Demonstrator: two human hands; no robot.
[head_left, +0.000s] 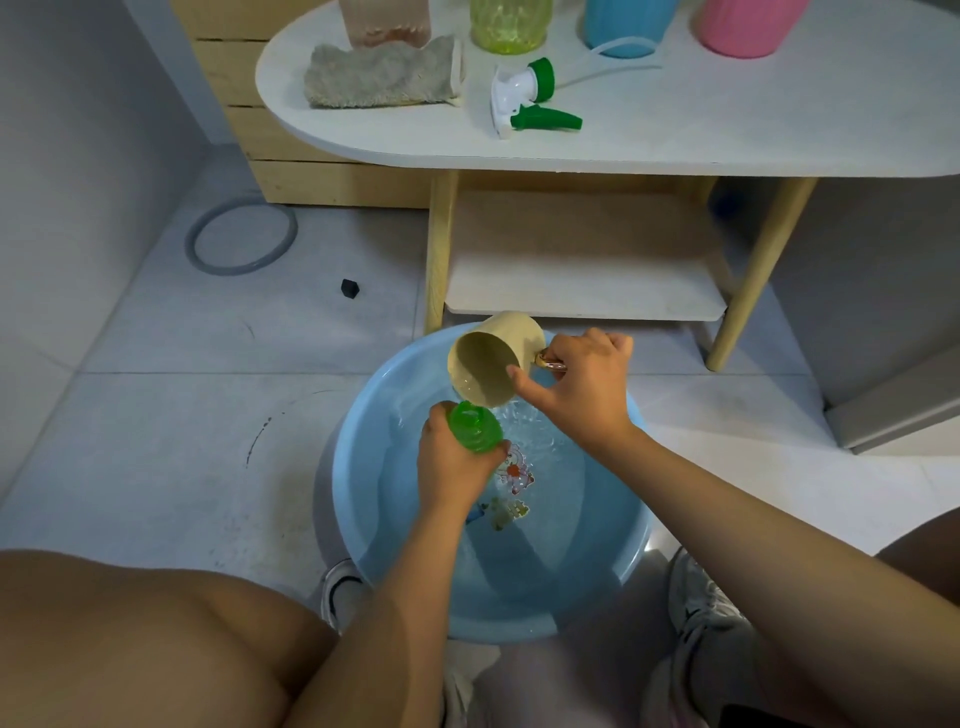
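Bottle (474, 430): in the head view we see a green bottle held upright over the basin. Its open mouth faces up, just under the lip of the cup.
Left hand (453, 467): its fingers (432, 428) wrap round the bottle's left side and the thumb closes on the right side. The grip sits low on the body, so the ribbed top stands clear above the fingers.
Cup (491, 364): beige and tipped over, with its opening turned toward us and downward. Its low rim hangs just above the bottle's mouth, and a little water lies at that low edge.
Right hand (582, 387): we see it grasping the cup by its handle (550, 362), fingers curled round it and the thumb (519, 375) laid against the cup's rim.
Basin (358, 499): blue, on the floor between our shoes, holding water over a cartoon print.
Table (675, 140): white, beyond the basin, carrying a grey cloth (379, 75) and a green-and-white spray head (524, 98).
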